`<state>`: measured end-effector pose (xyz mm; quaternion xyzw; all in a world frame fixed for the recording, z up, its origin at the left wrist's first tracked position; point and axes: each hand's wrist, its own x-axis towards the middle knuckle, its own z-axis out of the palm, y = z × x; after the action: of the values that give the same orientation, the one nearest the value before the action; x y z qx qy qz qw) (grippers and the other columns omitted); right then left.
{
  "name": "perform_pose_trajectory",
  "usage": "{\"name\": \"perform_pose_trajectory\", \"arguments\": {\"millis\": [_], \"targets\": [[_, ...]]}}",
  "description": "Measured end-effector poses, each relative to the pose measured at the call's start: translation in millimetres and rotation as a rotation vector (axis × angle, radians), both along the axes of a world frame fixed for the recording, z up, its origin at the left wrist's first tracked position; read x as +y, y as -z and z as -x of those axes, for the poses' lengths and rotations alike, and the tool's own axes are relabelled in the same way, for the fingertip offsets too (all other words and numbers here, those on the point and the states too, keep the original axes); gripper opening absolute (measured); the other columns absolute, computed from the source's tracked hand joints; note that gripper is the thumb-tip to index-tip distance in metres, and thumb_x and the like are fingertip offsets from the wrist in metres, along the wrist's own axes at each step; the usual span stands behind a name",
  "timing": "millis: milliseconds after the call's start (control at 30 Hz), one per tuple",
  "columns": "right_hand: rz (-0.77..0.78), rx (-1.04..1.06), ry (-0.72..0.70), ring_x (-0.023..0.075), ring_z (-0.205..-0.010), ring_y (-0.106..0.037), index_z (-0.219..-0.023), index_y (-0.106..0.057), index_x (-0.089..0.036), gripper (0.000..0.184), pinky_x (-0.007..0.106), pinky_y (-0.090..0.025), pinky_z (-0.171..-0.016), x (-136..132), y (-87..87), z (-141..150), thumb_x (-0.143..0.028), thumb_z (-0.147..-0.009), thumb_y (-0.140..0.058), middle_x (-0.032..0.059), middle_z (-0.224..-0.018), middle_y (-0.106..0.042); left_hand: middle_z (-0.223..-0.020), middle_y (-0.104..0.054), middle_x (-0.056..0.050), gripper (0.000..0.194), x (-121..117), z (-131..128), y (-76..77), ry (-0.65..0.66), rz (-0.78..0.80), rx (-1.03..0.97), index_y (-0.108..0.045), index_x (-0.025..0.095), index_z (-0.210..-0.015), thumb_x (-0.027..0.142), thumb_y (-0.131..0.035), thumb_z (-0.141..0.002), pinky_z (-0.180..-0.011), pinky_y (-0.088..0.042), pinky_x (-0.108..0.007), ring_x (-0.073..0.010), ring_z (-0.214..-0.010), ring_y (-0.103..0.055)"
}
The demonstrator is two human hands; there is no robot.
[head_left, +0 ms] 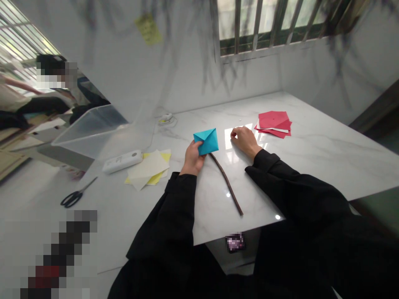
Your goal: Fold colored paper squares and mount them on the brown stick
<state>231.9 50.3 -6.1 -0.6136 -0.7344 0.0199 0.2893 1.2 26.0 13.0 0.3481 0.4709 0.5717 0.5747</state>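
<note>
My left hand (pixel 192 158) grips a small blue paper envelope (pixel 209 142) with a folded flap, its thumb pressed on the front. Below the envelope a thin brown stick (pixel 226 181) lies slanting across the white table; its upper end is hidden by the envelope and hand. To the right, my right hand (pixel 245 141) rests on or just over the tabletop, apart from the envelope. Its fingers are curled together, and whatever they may hold is too small or hidden to make out. Beyond that hand lies a pile of red envelopes (pixel 274 120) with a bit of white between them.
Left of my left hand lie yellow and cream paper sheets (pixel 149 169), a white power strip (pixel 123 161) and black-handled scissors (pixel 77 194). A clear plastic bin (pixel 90 128) stands further back. A white plug with a cord (pixel 166 118) is near the wall. Other people sit at far left.
</note>
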Motion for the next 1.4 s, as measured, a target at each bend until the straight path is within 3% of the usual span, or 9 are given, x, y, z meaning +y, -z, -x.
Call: {"name": "perform_pose_trajectory", "arguments": {"millis": [267, 400, 500, 600, 800, 1000, 1200, 1300, 1400], "targets": [[0.007, -0.030, 0.043, 0.0339, -0.107, -0.062, -0.100, -0.082, -0.014, 0.029, 0.044, -0.050, -0.096, 0.5, 1.6, -2.2, -0.012, -0.099, -0.054, 0.0201, -0.109, -0.076, -0.100, -0.074, -0.001, 0.038, 0.6, 12.1, -7.8, 0.040, 0.012, -0.135, -0.066, 0.029, -0.108, 0.018, -0.069, -0.072, -0.080, -0.057, -0.034, -0.0205, -0.091, -0.070], [-0.078, 0.274, -0.098, 0.0271, -0.098, -0.067, -0.109, -0.080, -0.016, 0.023, 0.043, -0.053, -0.096, -8.7, -6.5, 6.0, -0.026, -0.100, -0.062, 0.0143, -0.113, -0.077, -0.088, -0.071, 0.001, 0.043, -3.5, 8.2, -7.6, 0.042, -0.058, -0.082, -0.064, 0.025, -0.103, 0.012, -0.074, -0.063, -0.080, -0.056, -0.033, -0.0176, -0.083, -0.067], [-0.091, 0.564, -0.243, 0.0229, -0.093, -0.070, -0.124, -0.074, -0.018, 0.037, 0.036, -0.057, -0.081, -22.1, -17.5, 20.1, -0.046, -0.101, -0.063, 0.0126, -0.121, -0.075, -0.086, -0.069, 0.001, 0.049, -5.9, 1.7, -5.1, 0.081, -0.127, -0.031, -0.062, 0.022, -0.104, 0.014, -0.082, -0.059, -0.079, -0.055, -0.032, -0.0165, -0.080, -0.065], [-0.030, 0.677, -0.341, 0.0225, -0.096, -0.071, -0.136, -0.066, -0.022, 0.049, 0.034, -0.059, -0.079, -34.0, -24.3, 33.1, -0.056, -0.101, -0.059, 0.0117, -0.130, -0.072, -0.091, -0.071, -0.001, 0.062, -8.4, -3.7, -4.1, 0.135, -0.161, 0.022, -0.061, 0.023, -0.113, 0.019, -0.088, -0.058, -0.079, -0.054, -0.032, -0.0181, -0.083, -0.066], [0.016, 0.564, -0.375, 0.0199, -0.080, -0.070, -0.146, -0.056, -0.021, 0.069, 0.033, -0.060, -0.075, -37.2, -17.5, 39.1, -0.033, -0.082, -0.078, 0.0095, -0.118, -0.074, -0.097, -0.072, -0.003, 0.082, -12.1, -7.1, -5.4, 0.156, -0.151, 0.062, -0.057, 0.025, -0.133, 0.018, -0.086, -0.057, -0.073, -0.053, -0.029, -0.0188, -0.081, -0.066], [-0.011, 0.635, -0.284, 0.0183, -0.073, -0.068, -0.108, -0.073, -0.019, 0.025, 0.030, -0.057, -0.070, -29.7, -15.5, 36.5, -0.025, -0.084, -0.068, 0.0033, -0.086, -0.074, -0.107, -0.071, -0.007, 0.087, -13.0, -7.6, 0.5, 0.067, -0.257, 0.290, -0.061, 0.023, -0.137, 0.007, -0.079, -0.053, -0.076, -0.055, -0.030, -0.0214, -0.089, -0.067], [-0.004, 0.761, -0.201, 0.0204, -0.079, -0.069, -0.107, -0.072, -0.019, 0.023, 0.034, -0.059, -0.076, -19.9, -11.7, 34.5, -0.033, -0.090, -0.065, 0.0043, -0.088, -0.074, -0.102, -0.073, -0.006, 0.075, -11.3, -5.2, 6.3, 0.008, -0.283, 0.389, -0.068, 0.025, -0.130, 0.008, -0.081, -0.058, -0.071, -0.055, -0.029, -0.0209, -0.083, -0.067], [-0.023, 0.758, -0.177, 0.0216, -0.083, -0.070, -0.120, -0.069, -0.020, 0.030, 0.038, -0.061, -0.080, -20.2, -10.5, 33.3, -0.032, -0.093, -0.062, 0.0076, -0.099, -0.075, -0.093, -0.072, -0.006, 0.051, -8.2, -3.2, 7.0, -0.057, -0.273, 0.401, -0.073, 0.022, -0.117, 0.016, -0.080, -0.067, -0.067, -0.053, -0.027, -0.0189, -0.077, -0.065], [-0.122, 0.648, -0.203, 0.0272, -0.105, -0.069, -0.140, -0.059, -0.022, 0.048, 0.045, -0.061, -0.092, -25.1, -10.4, 35.4, -0.031, -0.093, -0.065, 0.0138, -0.124, -0.071, -0.079, -0.069, -0.004, 0.025, -6.4, -1.3, 7.4, -0.096, -0.260, 0.409, -0.075, 0.020, -0.101, 0.027, -0.076, -0.076, -0.063, -0.050, -0.028, -0.0189, -0.069, -0.062]]}}
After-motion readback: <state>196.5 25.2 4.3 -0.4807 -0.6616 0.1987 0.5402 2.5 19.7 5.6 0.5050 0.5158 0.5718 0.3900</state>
